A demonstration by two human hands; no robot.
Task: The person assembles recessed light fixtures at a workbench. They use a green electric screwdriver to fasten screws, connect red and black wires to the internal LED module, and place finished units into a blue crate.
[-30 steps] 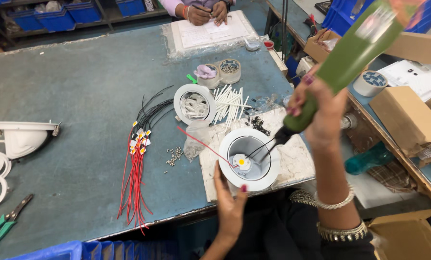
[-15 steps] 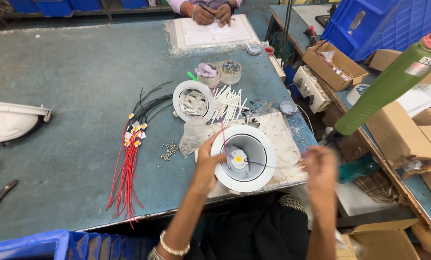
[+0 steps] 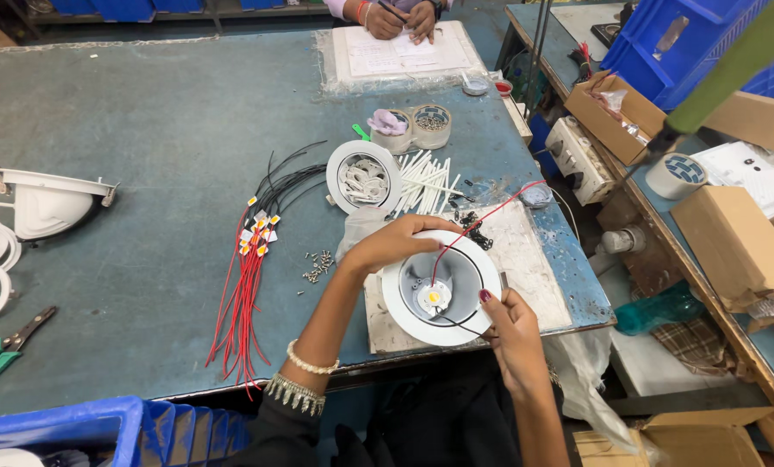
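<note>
A white round lamp housing (image 3: 441,290) sits on a pale work pad (image 3: 534,259) near the front edge of the blue-grey surface (image 3: 144,173), and it looks partly assembled. A small yellow light chip (image 3: 433,297) already lies in the bottom of the bowl, and a red wire (image 3: 482,218) and a thin black wire (image 3: 456,322) run out of it over the rim. Those leads hang loose and join nothing that I can see, so the wiring seems unfinished. A bundle of red and black wires (image 3: 253,268) with yellow ends waits just to the left, a few loose screws (image 3: 316,266) lie between that bundle and the housing, and a second white ring (image 3: 363,175) with parts in it stands further back, so there appears to be more of the same work left.

The left hand (image 3: 395,242) lies curled over the far rim of the housing, fingers closed lightly on the edge, steadying it. The right hand (image 3: 508,324) has its grip on the near right rim, thumb on top and fingers underneath. A green tool handle (image 3: 733,65) hangs above on the right, touched by neither hand. At the far end, another person's hands (image 3: 400,15) write on paper.
</note>
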